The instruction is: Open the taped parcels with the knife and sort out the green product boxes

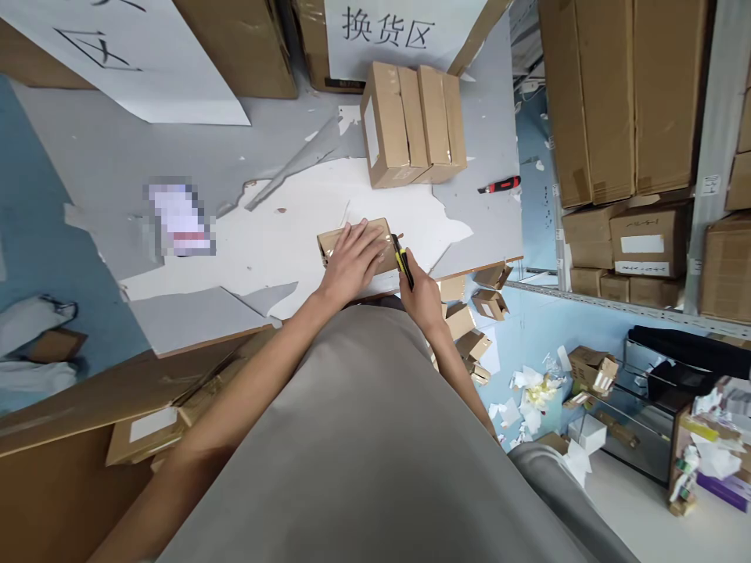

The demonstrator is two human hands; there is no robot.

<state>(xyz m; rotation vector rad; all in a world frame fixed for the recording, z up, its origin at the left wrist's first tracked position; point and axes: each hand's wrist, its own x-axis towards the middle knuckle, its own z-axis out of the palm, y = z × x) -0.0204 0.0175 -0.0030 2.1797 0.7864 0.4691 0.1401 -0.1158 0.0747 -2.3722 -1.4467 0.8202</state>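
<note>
A small brown cardboard box (380, 228) lies on the table close to my body. Across its top rests my left hand (353, 254), palm down with the fingers stretched out. My right hand (421, 293) is wrapped round a black and yellow utility knife (402, 259), whose front end is at the box's right edge. Whether the blade touches the cardboard cannot be made out. Just beyond stand two closed cardboard boxes (394, 125), side by side.
A red and black utility knife (500, 185) lies at the table's right. A pixelated phone-like object (181, 217) is at the left. Large cartons with paper signs (387, 35) line the back. Shelves of cartons (648, 242) stand at right; small boxes (472, 344) and paper scraps litter the floor.
</note>
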